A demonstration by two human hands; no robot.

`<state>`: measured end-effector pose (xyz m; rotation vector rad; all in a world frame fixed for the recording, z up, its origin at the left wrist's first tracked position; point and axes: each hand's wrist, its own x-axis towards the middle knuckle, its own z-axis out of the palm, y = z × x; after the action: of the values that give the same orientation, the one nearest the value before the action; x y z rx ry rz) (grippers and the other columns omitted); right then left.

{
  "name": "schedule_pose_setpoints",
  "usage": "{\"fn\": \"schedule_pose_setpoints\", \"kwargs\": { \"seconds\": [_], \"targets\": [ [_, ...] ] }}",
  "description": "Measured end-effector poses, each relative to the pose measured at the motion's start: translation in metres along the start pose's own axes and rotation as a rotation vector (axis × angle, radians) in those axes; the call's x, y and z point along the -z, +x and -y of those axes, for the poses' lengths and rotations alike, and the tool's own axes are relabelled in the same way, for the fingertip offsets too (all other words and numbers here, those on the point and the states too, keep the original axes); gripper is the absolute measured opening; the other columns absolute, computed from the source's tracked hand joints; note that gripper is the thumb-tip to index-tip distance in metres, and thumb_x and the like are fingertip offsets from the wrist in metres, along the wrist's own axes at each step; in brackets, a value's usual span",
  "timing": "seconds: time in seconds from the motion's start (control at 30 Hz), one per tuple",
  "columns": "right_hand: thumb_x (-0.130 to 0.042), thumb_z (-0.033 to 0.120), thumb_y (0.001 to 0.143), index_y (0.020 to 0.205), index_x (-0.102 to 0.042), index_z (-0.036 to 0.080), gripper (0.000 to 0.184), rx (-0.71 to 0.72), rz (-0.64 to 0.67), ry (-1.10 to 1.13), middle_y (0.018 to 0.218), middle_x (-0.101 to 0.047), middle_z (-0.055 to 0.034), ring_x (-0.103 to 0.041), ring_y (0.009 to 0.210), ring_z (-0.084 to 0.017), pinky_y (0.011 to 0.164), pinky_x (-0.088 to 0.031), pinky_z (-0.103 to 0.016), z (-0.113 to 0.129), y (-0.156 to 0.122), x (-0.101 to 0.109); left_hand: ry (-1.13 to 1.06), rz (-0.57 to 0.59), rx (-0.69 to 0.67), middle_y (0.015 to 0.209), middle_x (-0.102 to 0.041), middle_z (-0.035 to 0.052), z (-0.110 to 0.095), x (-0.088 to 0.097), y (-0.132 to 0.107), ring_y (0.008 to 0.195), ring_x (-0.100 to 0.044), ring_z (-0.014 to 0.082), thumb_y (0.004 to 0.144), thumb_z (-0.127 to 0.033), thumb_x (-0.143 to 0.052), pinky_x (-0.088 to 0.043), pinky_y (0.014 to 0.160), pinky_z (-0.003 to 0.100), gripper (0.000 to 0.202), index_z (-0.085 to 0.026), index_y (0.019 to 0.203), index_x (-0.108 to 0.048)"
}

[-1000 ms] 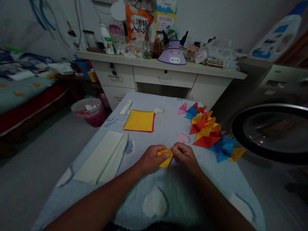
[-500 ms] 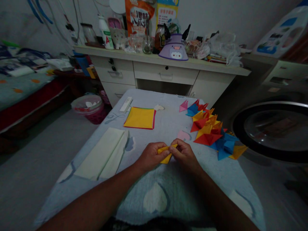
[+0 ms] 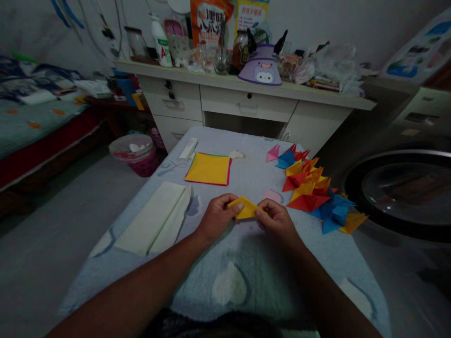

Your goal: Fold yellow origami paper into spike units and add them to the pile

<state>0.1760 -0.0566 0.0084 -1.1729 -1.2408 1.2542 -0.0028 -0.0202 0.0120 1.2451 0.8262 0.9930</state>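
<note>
Between my two hands is a small folded piece of yellow origami paper (image 3: 246, 209), held just above the cloth-covered table (image 3: 229, 253). My left hand (image 3: 221, 213) pinches its left end, thumb on top. At the right corner, my right hand (image 3: 274, 216) grips it between thumb and fingers. Beyond my hands lies a stack of square paper sheets (image 3: 208, 169), yellow on top with red edges showing. To the right stand several folded paper cranes (image 3: 310, 185) in red, yellow, blue and pink, crowded in a slanting row.
A folded pale cloth or paper (image 3: 155, 218) lies at the left, with a small white box (image 3: 188, 148) farther back. Behind the table is a white desk (image 3: 246, 101) bearing jars and bags. A washing machine (image 3: 398, 183) stands right; a waste bin (image 3: 136, 152) stands left.
The yellow paper has been turned and now shows a broader, flatter face. My hands have moved slightly apart and up, still holding its ends. The whole view has shifted slightly.
</note>
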Motion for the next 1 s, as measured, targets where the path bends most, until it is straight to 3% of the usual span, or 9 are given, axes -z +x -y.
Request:
{"fn": "schedule_pose_setpoints", "kwargs": {
  "seconds": [0.1,0.23,0.37,0.63,0.87,1.0],
  "targets": [
    [-0.069,0.041,0.075,0.072,-0.054,0.018,0.028,-0.049,0.147,-0.065,0.06,-0.045,0.0054,-0.038,0.053,-0.008,0.05,-0.027,-0.021,0.004,-0.002,-0.005,-0.032,-0.05,-0.001,0.061,-0.055,-0.0028,-0.001,0.001,0.0,0.055,-0.049,0.0093,0.077,-0.039,-0.068,-0.038,0.052,0.021,0.027,-0.014,0.078,-0.061],
    [-0.067,0.043,0.077,0.078,-0.055,0.018,0.027,-0.086,0.236,-0.065,0.066,-0.046,0.0045,-0.041,0.058,-0.009,0.053,-0.03,-0.022,0.007,-0.005,-0.011,0.0,0.002,-0.003,0.064,-0.054,-0.003,0.0,0.001,0.001,0.057,-0.048,0.0087,0.075,-0.038,-0.07,-0.037,0.054,0.021,0.026,-0.013,0.076,-0.061],
    [-0.064,0.048,0.08,0.075,-0.053,0.019,0.031,-0.073,0.165,-0.009,0.064,-0.045,0.0048,-0.04,0.057,-0.009,0.052,-0.031,-0.022,0.008,-0.004,-0.012,0.068,0.1,0.027,0.065,-0.053,-0.0028,0.004,-0.001,0.001,0.06,-0.048,0.0095,0.075,-0.039,-0.069,-0.037,0.056,0.021,0.028,-0.013,0.076,-0.061],
    [-0.066,0.047,0.079,0.07,-0.052,0.019,0.033,-0.024,0.012,0.08,0.059,-0.046,0.0055,-0.038,0.051,-0.008,0.048,-0.028,-0.021,0.003,-0.001,-0.01,0.078,0.159,0.081,0.065,-0.048,-0.0035,0.007,-0.001,0.001,0.058,-0.042,0.0082,0.079,-0.042,-0.064,-0.031,0.053,0.021,0.03,-0.013,0.079,-0.059],
    [-0.067,0.046,0.078,0.073,-0.057,0.018,0.03,-0.022,0.027,0.143,0.059,-0.051,0.0043,-0.042,0.052,-0.008,0.049,-0.031,-0.021,0.004,0.0,-0.01,0.222,0.168,0.045,0.062,-0.043,-0.0042,0.01,0.001,0.001,0.057,-0.038,0.0082,0.08,-0.042,-0.062,-0.028,0.053,0.022,0.031,-0.014,0.069,-0.056],
    [-0.067,0.043,0.08,0.069,-0.056,0.018,0.029,0.002,-0.002,0.124,0.058,-0.05,0.0045,-0.042,0.052,-0.008,0.05,-0.031,-0.021,0.002,0.0,-0.009,0.169,0.159,0.038,0.063,-0.045,-0.0042,0.01,-0.001,0.0,0.057,-0.04,0.0083,0.081,-0.042,-0.062,-0.029,0.053,0.021,0.03,-0.015,0.072,-0.056]
  ]
}}
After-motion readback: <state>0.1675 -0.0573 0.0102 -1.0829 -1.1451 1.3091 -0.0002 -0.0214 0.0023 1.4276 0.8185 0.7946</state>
